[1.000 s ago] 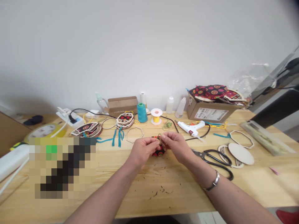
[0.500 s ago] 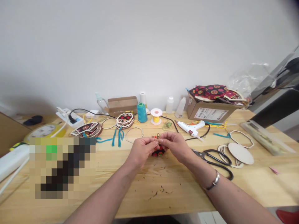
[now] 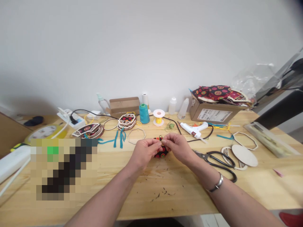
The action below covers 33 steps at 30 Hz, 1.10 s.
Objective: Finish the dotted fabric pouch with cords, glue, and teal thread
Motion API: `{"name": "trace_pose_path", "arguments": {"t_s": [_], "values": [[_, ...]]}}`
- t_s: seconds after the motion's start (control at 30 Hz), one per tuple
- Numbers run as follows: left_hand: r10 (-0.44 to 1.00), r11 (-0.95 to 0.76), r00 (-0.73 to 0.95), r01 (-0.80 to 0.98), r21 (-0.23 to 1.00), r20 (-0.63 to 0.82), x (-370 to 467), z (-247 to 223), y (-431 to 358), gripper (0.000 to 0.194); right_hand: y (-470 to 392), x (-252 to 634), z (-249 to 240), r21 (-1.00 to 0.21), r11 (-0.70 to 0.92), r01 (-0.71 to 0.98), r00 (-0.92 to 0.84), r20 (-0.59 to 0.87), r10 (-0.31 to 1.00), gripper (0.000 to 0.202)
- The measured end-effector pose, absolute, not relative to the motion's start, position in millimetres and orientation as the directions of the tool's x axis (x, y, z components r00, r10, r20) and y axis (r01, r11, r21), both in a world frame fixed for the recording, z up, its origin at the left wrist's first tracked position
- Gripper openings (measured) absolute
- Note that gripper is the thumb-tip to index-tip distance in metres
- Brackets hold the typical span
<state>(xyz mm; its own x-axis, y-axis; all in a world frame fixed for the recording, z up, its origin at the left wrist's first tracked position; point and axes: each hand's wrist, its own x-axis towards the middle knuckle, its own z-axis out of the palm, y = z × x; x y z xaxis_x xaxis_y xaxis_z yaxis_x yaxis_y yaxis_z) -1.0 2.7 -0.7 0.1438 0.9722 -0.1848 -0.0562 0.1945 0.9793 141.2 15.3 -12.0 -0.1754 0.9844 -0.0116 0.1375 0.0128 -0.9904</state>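
In the middle of the table, a small black fabric piece with red and green round patterns lies under my fingers, partly hidden by them. Above it, a loop of thin olive cord sticks up between my fingertips. My left hand is closed, its thumb and forefinger pinched at the cord. My right hand is pinched too, its fingertips meeting the left ones at the same spot. The exact hold is hidden by the fingers. Black-handled scissors lie just right of my right wrist.
Behind my hands stand a teal thread cone, a yellow cord spool and a white glue gun. A cardboard box holds patterned fabric pieces. Wooden shapes lie at right, fabric-and-wood stacks at left. Dark scraps dot the table's front.
Both hands stay pinched over the fabric piece, with only very slight finger movement. The whole view has shifted a little; nothing else has visibly moved.
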Motion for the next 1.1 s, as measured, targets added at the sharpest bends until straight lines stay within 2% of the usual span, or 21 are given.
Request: {"name": "trace_pose_path", "arguments": {"t_s": [0.13, 0.33, 0.53, 0.73, 0.83, 0.93, 1.1], "values": [[0.967, 0.179, 0.187, -0.032, 0.983, -0.17, -4.7, -4.5, 3.1, 0.022, 15.5, 141.2, -13.7, -0.987, 0.023, 0.159, -0.181, -0.006, 0.983, 0.017], [0.953, 0.248, 0.195, -0.054, 0.967, -0.233, -7.1, -1.9, 4.2, 0.023, 16.1, 141.6, -15.7, -0.987, 0.042, 0.154, -0.193, 0.012, 0.981, 0.019], [0.936, 0.312, 0.211, -0.129, 0.941, -0.282, -9.1, -4.2, 7.1, 0.022, 15.9, 142.9, -13.9, -0.953, 0.13, 0.273, -0.141, 0.094, 0.986, 0.017], [0.957, 0.24, 0.181, -0.056, 0.969, -0.226, -6.9, -4.1, 6.4, 0.016, 14.7, 142.9, -13.0, -0.938, 0.146, 0.314, -0.128, 0.111, 0.986, 0.017], [0.98, 0.142, 0.131, 0.048, 0.989, -0.147, -4.3, -1.7, 4.4, 0.01, 15.5, 142.6, -14.2, -0.952, 0.127, 0.279, -0.13, 0.093, 0.987, 0.015], [0.994, -0.051, 0.105, 0.195, 0.979, 0.03, -2.7, -1.7, 1.8, 0.005, 15.8, 142.2, -15.2, -0.966, 0.107, 0.237, -0.139, 0.076, 0.987, 0.014], [0.924, -0.381, 0.146, 0.417, 0.825, 0.353, -1.6, -7.5, -2.4, 0.014, 14.9, 141.7, -15.5, -0.975, 0.091, 0.201, -0.144, 0.062, 0.988, 0.013]]}}
